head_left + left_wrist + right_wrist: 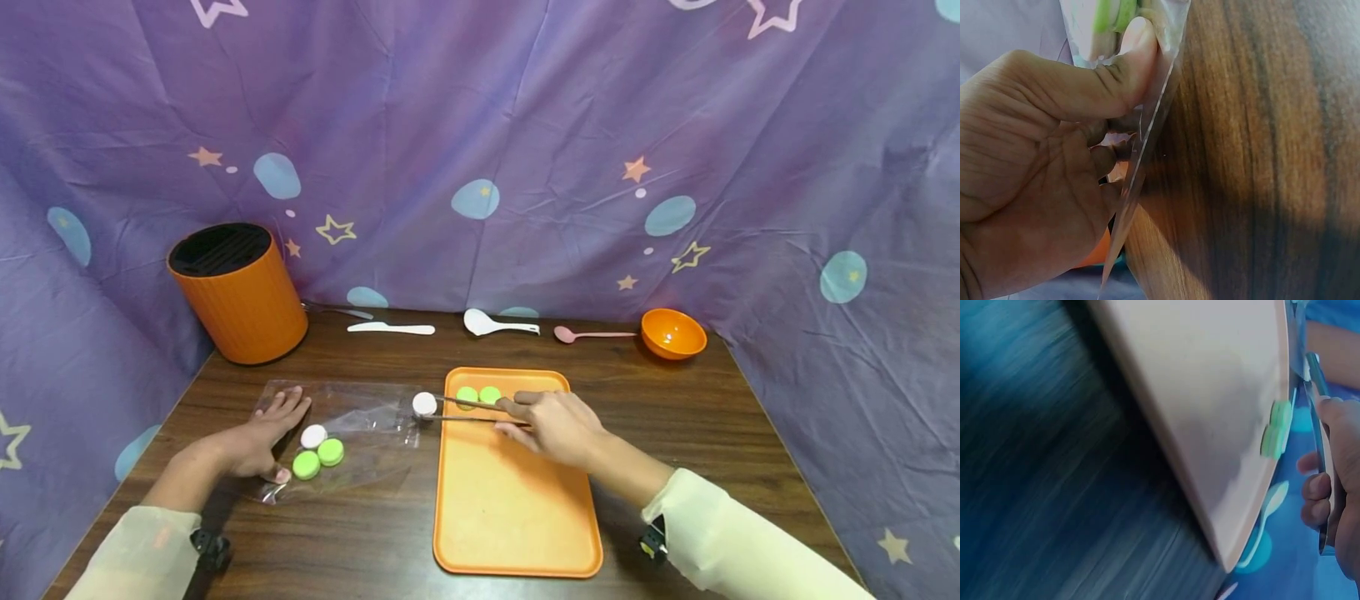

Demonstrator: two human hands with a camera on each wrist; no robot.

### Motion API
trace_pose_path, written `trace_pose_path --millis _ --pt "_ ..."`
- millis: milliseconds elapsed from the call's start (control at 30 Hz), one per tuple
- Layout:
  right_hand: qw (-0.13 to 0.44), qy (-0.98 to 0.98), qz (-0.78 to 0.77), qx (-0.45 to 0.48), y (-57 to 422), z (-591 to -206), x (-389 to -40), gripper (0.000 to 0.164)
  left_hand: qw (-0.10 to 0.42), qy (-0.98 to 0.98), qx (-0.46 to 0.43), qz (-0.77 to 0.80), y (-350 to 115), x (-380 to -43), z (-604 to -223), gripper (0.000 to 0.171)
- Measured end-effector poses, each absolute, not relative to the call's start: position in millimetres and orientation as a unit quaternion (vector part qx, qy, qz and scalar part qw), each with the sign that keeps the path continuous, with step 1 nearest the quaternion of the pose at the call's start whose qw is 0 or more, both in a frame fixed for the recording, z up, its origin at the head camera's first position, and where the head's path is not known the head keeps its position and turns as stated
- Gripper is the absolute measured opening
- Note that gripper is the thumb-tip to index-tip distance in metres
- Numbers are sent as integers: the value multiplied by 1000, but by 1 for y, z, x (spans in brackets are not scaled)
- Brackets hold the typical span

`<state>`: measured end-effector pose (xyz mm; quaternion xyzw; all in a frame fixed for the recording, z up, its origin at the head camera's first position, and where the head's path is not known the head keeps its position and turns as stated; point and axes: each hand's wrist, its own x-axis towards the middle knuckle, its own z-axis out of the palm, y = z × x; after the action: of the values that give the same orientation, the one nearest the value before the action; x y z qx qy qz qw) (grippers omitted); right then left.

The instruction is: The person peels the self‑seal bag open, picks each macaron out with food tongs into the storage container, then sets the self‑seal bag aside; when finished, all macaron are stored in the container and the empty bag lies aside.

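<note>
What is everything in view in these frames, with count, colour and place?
Curtain: 1, purple with stars, backdrop
Table: 1, brown, before the curtain
Tray: 1, orange, on the table
Bag: 1, clear, left of the tray
Green discs: 4, green, two on the tray, two at the bag
Tongs: 1, silvery, in the right hand
White discs: 2, white, one at the tongs' tips, one at the bag
Slotted holder: 1, orange and black, back left
Utensil: 1, grey, beside the holder, type unclear
Knife: 1, white, back
Ladle-like spoon: 1, white, right of the knife
Small spoon: 1, pink, beside the bowl
Bowl: 1, orange, back right
Wrist devices: 2, dark, one per wrist
Sleeves: 2, cream, forearms
Left hand: 1, bare, on the bag
Right hand: 1, bare, over the tray
</note>
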<state>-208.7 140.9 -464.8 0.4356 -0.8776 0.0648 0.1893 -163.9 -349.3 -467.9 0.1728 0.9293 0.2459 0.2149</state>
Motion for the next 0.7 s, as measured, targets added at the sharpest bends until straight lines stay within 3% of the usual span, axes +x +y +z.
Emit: trace_pose_path --millis 700 --pt "209 -900 93 371 223 -466 -205 31 227 924 168 256 -350 -164 -467 121"
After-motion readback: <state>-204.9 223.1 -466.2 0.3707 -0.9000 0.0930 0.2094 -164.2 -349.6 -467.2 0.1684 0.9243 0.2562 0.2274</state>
